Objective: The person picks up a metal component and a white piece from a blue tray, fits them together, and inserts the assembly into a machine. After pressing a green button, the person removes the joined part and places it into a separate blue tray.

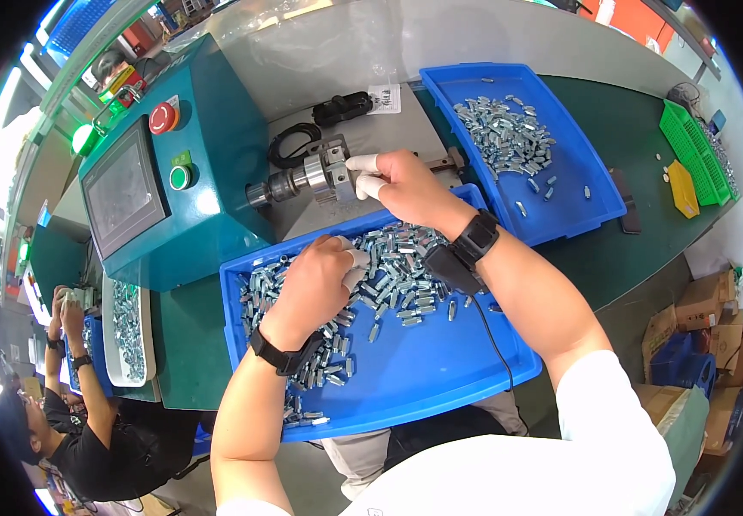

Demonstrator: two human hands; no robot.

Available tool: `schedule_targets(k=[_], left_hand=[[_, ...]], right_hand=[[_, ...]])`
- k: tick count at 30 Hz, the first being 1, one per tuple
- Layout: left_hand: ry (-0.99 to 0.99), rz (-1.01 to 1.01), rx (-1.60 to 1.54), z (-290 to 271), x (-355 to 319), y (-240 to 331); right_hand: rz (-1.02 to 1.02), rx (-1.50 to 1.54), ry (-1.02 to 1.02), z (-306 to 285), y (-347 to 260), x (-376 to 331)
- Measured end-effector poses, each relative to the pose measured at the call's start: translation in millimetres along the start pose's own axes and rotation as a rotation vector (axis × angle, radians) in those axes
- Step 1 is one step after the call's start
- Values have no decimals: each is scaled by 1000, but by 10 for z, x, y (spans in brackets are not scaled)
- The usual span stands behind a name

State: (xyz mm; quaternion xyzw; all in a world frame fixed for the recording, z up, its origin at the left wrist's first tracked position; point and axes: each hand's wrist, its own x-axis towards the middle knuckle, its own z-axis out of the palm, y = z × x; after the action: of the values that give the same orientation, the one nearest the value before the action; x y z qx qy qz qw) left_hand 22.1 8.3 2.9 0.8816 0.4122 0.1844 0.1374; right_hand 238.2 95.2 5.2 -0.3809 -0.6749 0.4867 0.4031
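Observation:
My left hand (315, 279) is over the near blue tray (406, 378), its fingers curled down among small shiny metal fittings (401, 275). White finger covers show on its fingertips, and whatever they pinch is hidden. Beyond the tray, my right hand (406, 189) reaches the round steel chuck (330, 174) on the shaft of a teal machine (216, 129). Thumb and fingers, also in white covers, are bent at the chuck's right face. Anything between them is too small to make out. Both wrists wear black straps with a dark box.
Farther right, another blue tray (573, 146) holds more fittings. The machine carries a screen (124, 187), a red stop button (164, 118) and a green button (180, 177). A black cable (496, 344) hangs from my right wrist. At left, a co-worker (87, 413) handles parts beside a white tray (149, 344).

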Motion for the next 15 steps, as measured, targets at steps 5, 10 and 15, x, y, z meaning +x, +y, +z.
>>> schedule_targets(k=[5,10,15], left_hand=[[2,-6,2,5,-7,-5],[18,-13,-66,19,10,8],[-3,-23,-37,2,-6,-10]], right_hand=[[10,-27,-18,5,-8,2],[10,-42,-14,-22,-20,11],[54,-56,-54,-28,-152,6]])
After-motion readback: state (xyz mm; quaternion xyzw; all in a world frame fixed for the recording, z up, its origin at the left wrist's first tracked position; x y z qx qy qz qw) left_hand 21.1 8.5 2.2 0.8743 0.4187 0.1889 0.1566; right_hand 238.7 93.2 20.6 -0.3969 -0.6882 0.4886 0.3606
